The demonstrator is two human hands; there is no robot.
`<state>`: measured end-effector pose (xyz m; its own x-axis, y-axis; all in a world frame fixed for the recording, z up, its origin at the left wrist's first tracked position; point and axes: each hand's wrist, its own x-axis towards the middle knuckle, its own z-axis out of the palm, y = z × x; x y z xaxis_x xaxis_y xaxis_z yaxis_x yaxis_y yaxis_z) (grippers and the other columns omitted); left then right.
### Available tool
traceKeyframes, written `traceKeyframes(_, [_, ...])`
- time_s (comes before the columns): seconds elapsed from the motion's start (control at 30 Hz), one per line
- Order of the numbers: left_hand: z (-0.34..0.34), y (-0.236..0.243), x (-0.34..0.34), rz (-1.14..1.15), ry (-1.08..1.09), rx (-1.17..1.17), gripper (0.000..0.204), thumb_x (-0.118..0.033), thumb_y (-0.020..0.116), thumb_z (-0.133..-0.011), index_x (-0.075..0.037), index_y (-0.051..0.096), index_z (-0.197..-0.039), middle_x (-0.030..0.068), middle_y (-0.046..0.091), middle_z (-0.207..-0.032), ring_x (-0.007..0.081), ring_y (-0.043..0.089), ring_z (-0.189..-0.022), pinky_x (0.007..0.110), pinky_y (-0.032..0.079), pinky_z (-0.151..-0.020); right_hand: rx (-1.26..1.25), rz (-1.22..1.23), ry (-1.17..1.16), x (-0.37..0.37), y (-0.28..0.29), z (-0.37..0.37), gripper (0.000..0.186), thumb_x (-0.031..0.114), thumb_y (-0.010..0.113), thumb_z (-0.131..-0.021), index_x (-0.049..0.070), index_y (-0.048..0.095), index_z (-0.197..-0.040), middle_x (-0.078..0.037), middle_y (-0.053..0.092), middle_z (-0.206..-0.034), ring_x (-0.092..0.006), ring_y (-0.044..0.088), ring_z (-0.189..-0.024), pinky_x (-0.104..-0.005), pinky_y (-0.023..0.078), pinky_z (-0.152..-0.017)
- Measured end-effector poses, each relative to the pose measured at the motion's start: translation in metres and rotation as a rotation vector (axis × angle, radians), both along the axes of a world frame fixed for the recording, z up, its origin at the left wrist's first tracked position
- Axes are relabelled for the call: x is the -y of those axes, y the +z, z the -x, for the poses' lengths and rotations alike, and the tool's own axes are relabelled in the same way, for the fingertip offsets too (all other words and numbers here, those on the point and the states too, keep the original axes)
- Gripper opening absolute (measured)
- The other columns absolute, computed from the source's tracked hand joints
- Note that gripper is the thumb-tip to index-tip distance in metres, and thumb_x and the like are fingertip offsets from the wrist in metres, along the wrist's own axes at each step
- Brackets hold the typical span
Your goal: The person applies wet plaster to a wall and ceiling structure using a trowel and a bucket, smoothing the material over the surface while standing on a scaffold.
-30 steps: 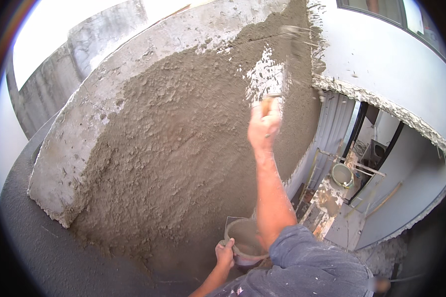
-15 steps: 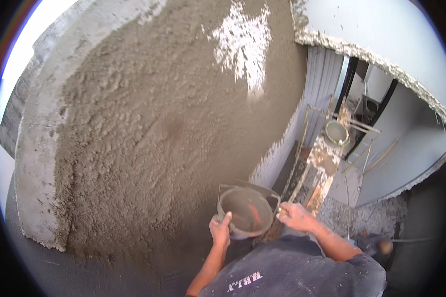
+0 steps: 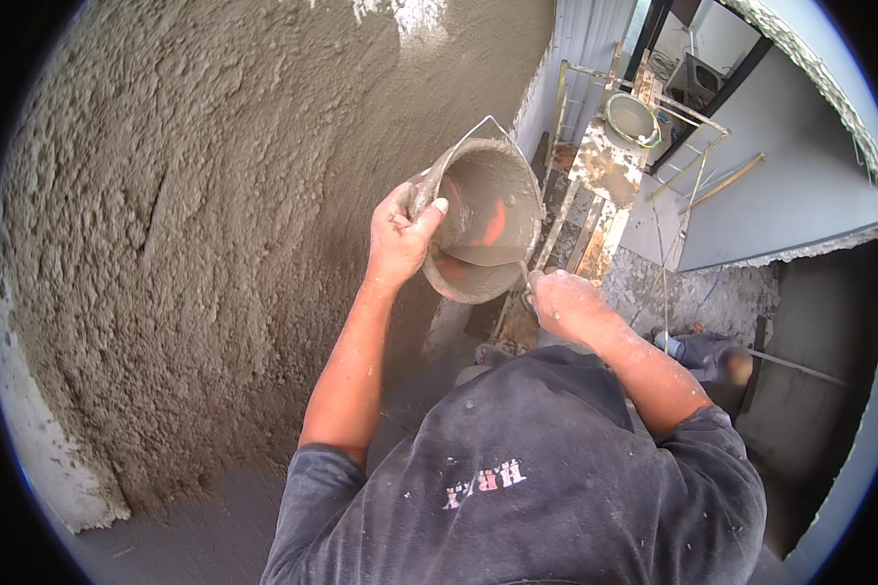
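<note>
My left hand (image 3: 400,237) is closed on the rim of a mortar-stained bucket (image 3: 517,190), thumb over the edge. The bucket is tilted with its mouth facing me; red-orange patches show inside, and a wire handle stands up at the far side. In my right hand (image 3: 571,306), closed at the bucket's near right edge, is what appears to be a trowel (image 3: 483,255), its blade inside the bucket. Most of the trowel's handle is hidden by my fingers. To the left rises a wall (image 3: 215,214) covered in rough wet mortar.
Beyond the bucket runs a splattered scaffold plank (image 3: 607,166) with metal rails (image 3: 693,115). On it stands a second bucket (image 3: 610,119) holding grey mix. At the lower right is another person (image 3: 707,356). A grey panel (image 3: 751,190) with a rough edge stands at the right.
The bucket has risen and tipped so its mouth faces me more. Both hands moved up with it, the trowel blade now showing inside. The view has shifted, showing less of the bare white wall patch.
</note>
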<state>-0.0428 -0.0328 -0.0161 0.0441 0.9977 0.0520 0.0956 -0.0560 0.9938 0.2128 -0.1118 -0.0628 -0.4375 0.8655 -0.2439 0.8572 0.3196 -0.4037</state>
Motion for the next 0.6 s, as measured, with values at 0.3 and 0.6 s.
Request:
traceKeyframes(0.3, [-0.011,0.011,-0.040,-0.063,-0.111,-0.072,0.016,-0.015,0.075,-0.097,-0.005,0.063,-0.099,-0.0061,0.057,-0.088,0.0051,0.050,-0.080,0.025,0.042,-0.070,0.050,-0.147,-0.167,-0.037,-0.014,0.022,0.021,0.009,0.060,-0.091,-0.007,0.068,-0.101,-0.024,0.075,-0.087,-0.0385,0.077,-0.080,-0.0449,0.063,-0.071])
traceKeyframes(0.6, [-0.010,0.012,-0.056,-0.139,-0.201,-0.183,0.029,-0.012,0.073,-0.097,0.003,0.068,-0.121,0.0008,0.068,-0.105,0.0084,0.058,-0.096,0.027,0.049,-0.086,0.094,-0.191,-0.224,-0.073,0.017,0.038,0.021,0.008,0.061,-0.090,-0.009,0.068,-0.100,-0.023,0.075,-0.090,-0.0399,0.077,-0.080,-0.0480,0.063,-0.073])
